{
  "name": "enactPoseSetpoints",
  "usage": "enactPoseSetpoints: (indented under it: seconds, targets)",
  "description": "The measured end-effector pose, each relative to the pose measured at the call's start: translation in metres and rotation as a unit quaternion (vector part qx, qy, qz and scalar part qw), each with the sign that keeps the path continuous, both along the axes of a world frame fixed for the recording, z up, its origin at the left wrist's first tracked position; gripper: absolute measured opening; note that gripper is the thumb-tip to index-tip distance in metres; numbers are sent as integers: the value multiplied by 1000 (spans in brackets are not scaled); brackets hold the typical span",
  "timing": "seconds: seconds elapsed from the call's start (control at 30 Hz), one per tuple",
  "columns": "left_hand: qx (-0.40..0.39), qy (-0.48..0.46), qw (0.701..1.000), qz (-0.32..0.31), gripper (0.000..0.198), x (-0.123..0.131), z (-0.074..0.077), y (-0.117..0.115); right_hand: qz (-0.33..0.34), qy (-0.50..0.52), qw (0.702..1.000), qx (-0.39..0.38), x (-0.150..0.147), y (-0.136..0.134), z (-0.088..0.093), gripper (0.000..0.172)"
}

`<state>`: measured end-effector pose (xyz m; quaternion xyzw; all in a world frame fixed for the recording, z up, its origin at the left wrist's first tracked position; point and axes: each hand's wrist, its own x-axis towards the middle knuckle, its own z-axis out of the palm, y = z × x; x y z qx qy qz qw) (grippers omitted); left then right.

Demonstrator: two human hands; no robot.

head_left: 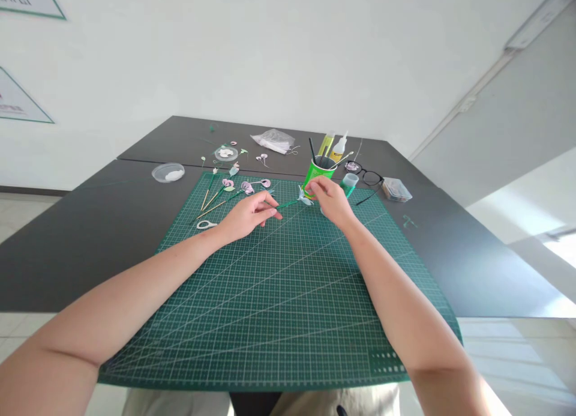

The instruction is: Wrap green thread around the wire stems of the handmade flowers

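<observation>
My left hand (252, 215) is closed on the green stem (288, 204) of a small flower, thumb and fingers pinched round it. The flower's pale blue petals (306, 198) point to the right, above the green cutting mat (279, 296). Just right of the petals is my right hand (330, 198), its fingers bent together in front of the green cup (318, 174). Whatever its fingertips hold, if anything, is too small to make out.
Stemmed flowers (228, 185) and white-handled scissors (206, 224) lie left. Behind are a plastic bag (274, 140), a dish of white pieces (225, 153) and glue bottles (338, 147). Glasses (372, 177), a green-bottomed jar (349, 183) and a clear box (396, 189) stand right.
</observation>
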<state>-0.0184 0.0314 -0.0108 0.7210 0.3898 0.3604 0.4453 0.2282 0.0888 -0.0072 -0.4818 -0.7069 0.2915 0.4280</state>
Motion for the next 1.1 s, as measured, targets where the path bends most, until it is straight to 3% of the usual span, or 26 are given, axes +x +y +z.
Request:
enactPoseSetpoints:
  seconds: [0.17,0.4,0.67,0.87,1.1]
  targets:
    - [-17,-27,999,38,16,-1,-1,4,14,15,994,105,-3,-12,11,17]
    - [-29,-29,998,55,15,0,0,4,49,-102,965,239,-10,-20,12,12]
    - [-14,-9,998,58,14,-1,-3,4,55,-142,953,261,-9,-17,8,3]
    - [14,43,996,72,10,-1,-1,-1,64,-166,943,281,-11,-20,7,13]
    - [65,124,983,117,3,-2,2,-2,5,-83,961,263,-13,-18,6,13]
